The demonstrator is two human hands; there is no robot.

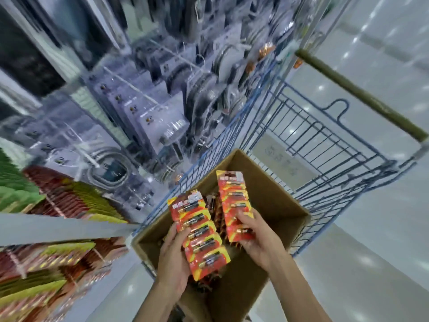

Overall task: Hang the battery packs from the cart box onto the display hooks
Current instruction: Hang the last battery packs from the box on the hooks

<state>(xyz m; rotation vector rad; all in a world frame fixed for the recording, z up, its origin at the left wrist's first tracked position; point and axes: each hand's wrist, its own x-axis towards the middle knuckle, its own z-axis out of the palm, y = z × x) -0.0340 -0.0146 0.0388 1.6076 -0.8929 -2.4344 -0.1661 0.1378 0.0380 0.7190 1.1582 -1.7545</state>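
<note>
A brown cardboard box point(278, 212) stands in a blue wire cart point(313, 135). My left hand point(173, 259) grips a fanned stack of red and yellow battery packs point(199, 231) just above the box. My right hand point(257, 235) holds a second long strip of battery packs point(234, 201) upright over the box's middle. More red packs point(214, 210) lie inside the box between the two held stacks. On the left, display hooks carry rows of red and yellow battery packs point(69, 201); the view there is blurred.
Clear blister packs of cables and plugs point(151, 108) hang on the rack behind the cart. The cart's olive handle bar point(362, 94) runs along the upper right. A grey shelf rail point(58, 226) crosses the left side. Pale glossy floor point(371, 263) lies to the right.
</note>
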